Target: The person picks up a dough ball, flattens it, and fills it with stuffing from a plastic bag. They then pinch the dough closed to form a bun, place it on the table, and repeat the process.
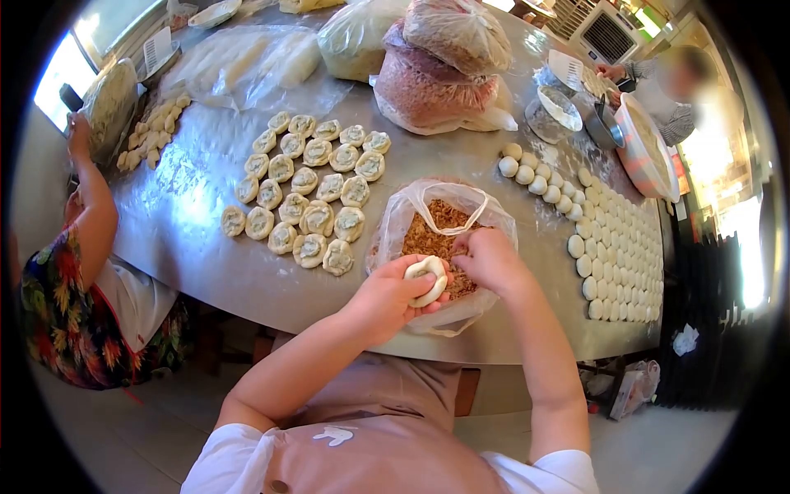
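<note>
A hollowed dough wrapper (429, 278), pale and cup-shaped, rests in my left hand (387, 295), whose fingers and thumb curl around it. Just to the right, my right hand (490, 262) is over an open plastic bag (395, 218) of brown shredded filling (443, 221). Its fingers are drawn together at the filling; whatever is between the fingertips is hidden. The bag lies on the metal table (329, 300) near its front edge, partly beneath both hands. To the left of the bag sit rows of filled dough pieces (317, 218) with pale tops.
Many round dough balls (613, 263) fill the right side. Large bags of pinkish filling (444, 99) stand at the back, beside a plastic sheet (247, 66). Smaller dough pieces (152, 132) lie far left. One person (74, 272) works at left, another (691, 99) behind a basin (646, 152).
</note>
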The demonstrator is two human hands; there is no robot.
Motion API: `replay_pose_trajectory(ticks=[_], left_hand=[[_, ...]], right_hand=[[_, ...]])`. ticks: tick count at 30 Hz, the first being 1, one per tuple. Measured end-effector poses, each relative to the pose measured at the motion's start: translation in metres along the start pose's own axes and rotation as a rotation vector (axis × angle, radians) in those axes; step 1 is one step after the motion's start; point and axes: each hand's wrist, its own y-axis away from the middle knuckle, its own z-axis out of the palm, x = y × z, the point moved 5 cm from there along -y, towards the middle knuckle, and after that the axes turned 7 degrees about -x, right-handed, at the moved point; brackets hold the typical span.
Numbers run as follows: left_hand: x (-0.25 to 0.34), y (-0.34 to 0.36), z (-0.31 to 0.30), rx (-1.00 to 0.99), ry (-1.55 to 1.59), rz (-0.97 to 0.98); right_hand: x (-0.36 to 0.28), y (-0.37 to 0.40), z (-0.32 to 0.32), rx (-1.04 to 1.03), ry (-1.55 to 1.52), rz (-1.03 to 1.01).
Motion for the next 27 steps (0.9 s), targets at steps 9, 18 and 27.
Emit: replay_pose_trajectory(ticks=[9,18,27], left_hand=[[-0.016,-0.052,0.0,0.044,0.466,0.066],[-0.017,-0.052,-0.004,0.136,0.283,0.143],[-0.015,-0.05,-0.012,0.255,0.024,0.19]], right_hand=[[-0.027,0.02,-0.017,0.139,-0.312,-0.282],[-0.032,0.031,-0.012,0.167,-0.423,-0.268],[-0.004,0.031,-0.011,0.396,-0.175,-0.271]])
